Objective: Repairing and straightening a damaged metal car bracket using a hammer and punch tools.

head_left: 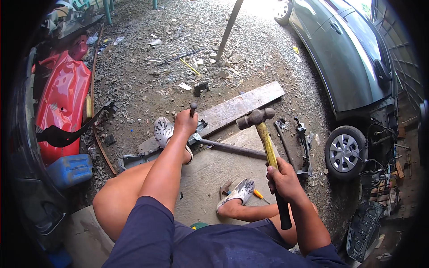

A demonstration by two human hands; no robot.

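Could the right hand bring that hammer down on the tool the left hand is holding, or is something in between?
Probably yes. The right hand holds the hammer raised, its head level with the punch-like tool that the left hand grips upright. Only open air lies between them; the left fingers sit just below the tool's top.

The person wears a dark navy short-sleeved shirt — its sleeves end above the elbows, leaving both forearms bare. The left hand [185,121] and the right hand [281,176] are ungloved, with no watch or ring to be seen. The legs are bare from the thigh down, and on the feet sit pale clogs [163,130] — perforated on top with round vent holes.
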